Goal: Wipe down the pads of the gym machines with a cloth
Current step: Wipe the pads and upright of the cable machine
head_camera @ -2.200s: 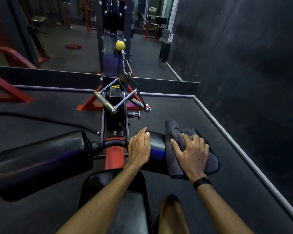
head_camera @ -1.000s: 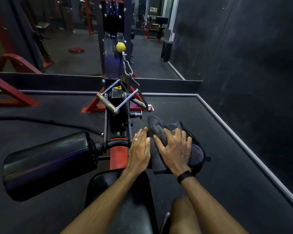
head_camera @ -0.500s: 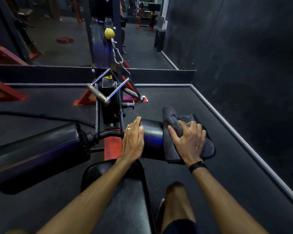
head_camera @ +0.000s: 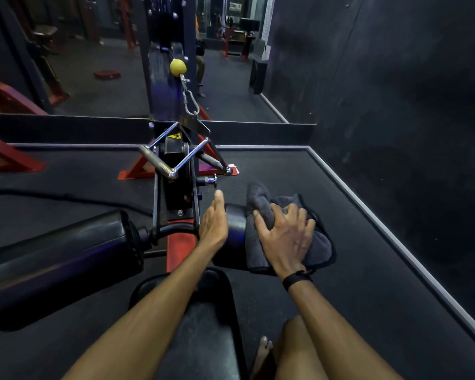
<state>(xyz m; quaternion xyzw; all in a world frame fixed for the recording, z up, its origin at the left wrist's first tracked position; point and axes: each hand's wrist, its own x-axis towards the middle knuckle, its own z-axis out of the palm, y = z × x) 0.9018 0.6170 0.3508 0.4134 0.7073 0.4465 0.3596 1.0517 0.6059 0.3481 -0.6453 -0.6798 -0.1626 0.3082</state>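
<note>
We press a soft grey terry cloth (head_camera: 261, 215) over the glossy black cylindrical right roller pad (head_camera: 235, 229), right hand (head_camera: 287, 237) fingers spread on it, left hand (head_camera: 213, 220) flat and straight against the pad's inner end.

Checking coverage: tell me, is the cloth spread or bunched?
Partly spread: cloth drapes over right pad, its far corner bunched, under right hand.
</note>
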